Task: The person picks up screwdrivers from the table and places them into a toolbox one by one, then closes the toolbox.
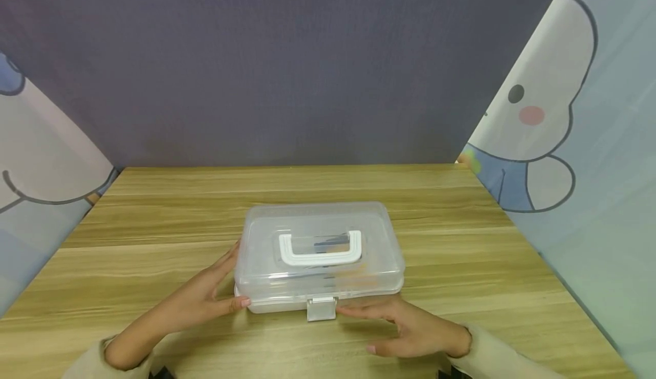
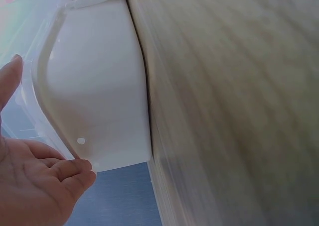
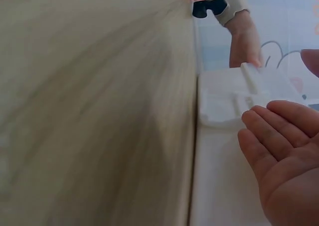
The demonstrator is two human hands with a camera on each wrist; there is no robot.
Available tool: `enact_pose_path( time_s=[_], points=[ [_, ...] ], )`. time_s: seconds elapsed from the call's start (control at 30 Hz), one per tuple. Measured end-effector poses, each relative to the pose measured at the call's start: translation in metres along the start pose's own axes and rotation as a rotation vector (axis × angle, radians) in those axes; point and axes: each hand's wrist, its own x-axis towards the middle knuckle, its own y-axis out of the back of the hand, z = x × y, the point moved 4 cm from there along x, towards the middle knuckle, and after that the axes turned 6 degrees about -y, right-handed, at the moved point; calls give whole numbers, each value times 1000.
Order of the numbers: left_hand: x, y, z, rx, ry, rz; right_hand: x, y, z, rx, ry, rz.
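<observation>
A clear-lidded plastic storage box (image 1: 320,279) with a white base (image 2: 97,86) lies on the table. Its white handle (image 1: 320,260) is folded flat on the lid, and blurred blue and orange contents show through. At the middle of its front edge, a latch (image 1: 321,309) juts out. My left hand (image 1: 197,305) holds the box's left end, thumb at the front corner and fingers along the side. Near the latch, my right hand (image 1: 394,325) has its fingers extended along the front, with the thumb apart. Whether those fingertips touch the latch, I cannot tell.
The wood-grain table (image 1: 441,242) runs back to a dark grey panel (image 1: 287,71). Pale cartoon-printed curtains border it on the left (image 1: 46,157) and right (image 1: 574,225).
</observation>
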Motion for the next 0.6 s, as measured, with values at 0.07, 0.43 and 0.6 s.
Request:
enact_pose_path(
  time_s=[0.07, 0.43, 0.6],
  points=[
    [0, 0, 0, -1, 1, -1, 0, -1, 3, 18, -4, -20],
    [-1, -1, -2, -18, 5, -6, -4, -1, 15, 10, -58, -57],
    [-1, -1, -3, -28, 8, -8, -5, -2, 17, 8, -93, -54]
  ],
)
